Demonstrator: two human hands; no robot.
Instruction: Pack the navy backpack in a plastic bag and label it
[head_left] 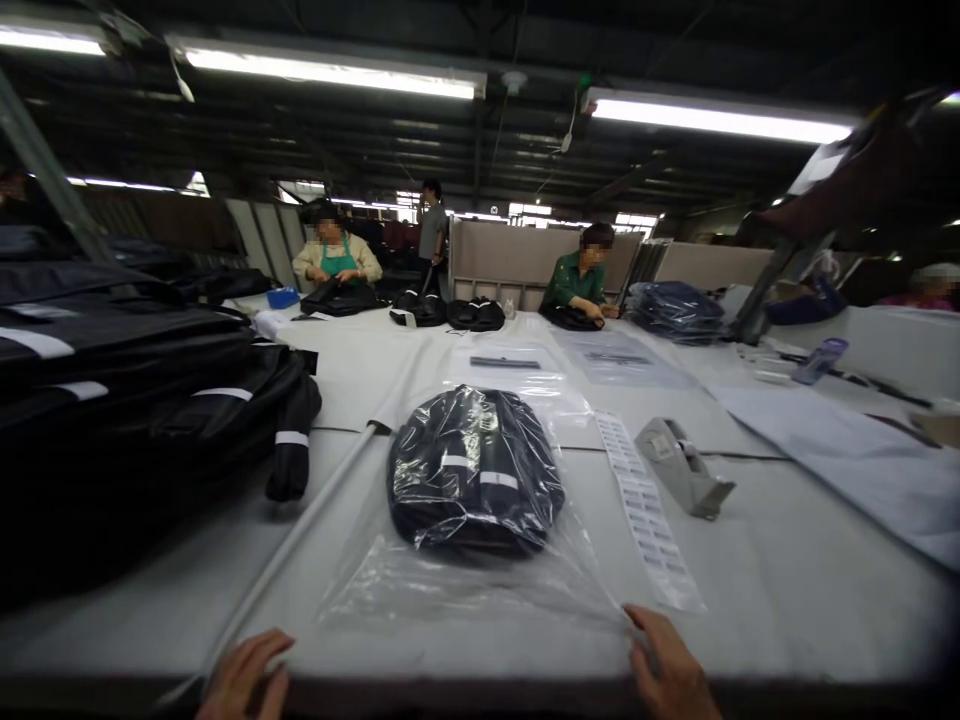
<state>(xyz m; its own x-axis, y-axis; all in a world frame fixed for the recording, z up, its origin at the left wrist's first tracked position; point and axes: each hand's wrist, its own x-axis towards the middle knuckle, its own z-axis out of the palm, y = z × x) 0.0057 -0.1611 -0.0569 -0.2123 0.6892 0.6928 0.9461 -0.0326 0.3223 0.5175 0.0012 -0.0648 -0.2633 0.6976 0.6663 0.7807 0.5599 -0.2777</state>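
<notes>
Nearest us, at the table's near edge, we note our left hand (244, 675) lying flat, fingers spread loosely, palm down on the grey table (787, 590); it holds nothing. Our right hand (670, 668) also rests palm down with fingers extended, its fingertips at the near right corner of the clear plastic bag (465, 575). Whether they actually press on the film we cannot tell.

The bag lies flat in front of us, between the two hands and slightly beyond them. Inside it sits a folded dark garment (474, 468) with pale reflective strips, occupying the far half of the bag; the near half is empty film.

Just right of the bag: a long strip of printed labels (646, 510), and beyond that a grey tape dispenser (684, 466). A pale rod (315, 510) runs diagonally along the bag's left side. To the left, a tall stack of dark garments (127, 400) with the same pale strips. Further up the table, more flat plastic bags (510, 365).

Room: at the table's far end, a seated person in a green apron (336, 258) and a seated person in a green top (581, 282), both handling dark garments; a third person stands behind. Fluorescent tubes (330, 72) overhead, dark ceiling.
</notes>
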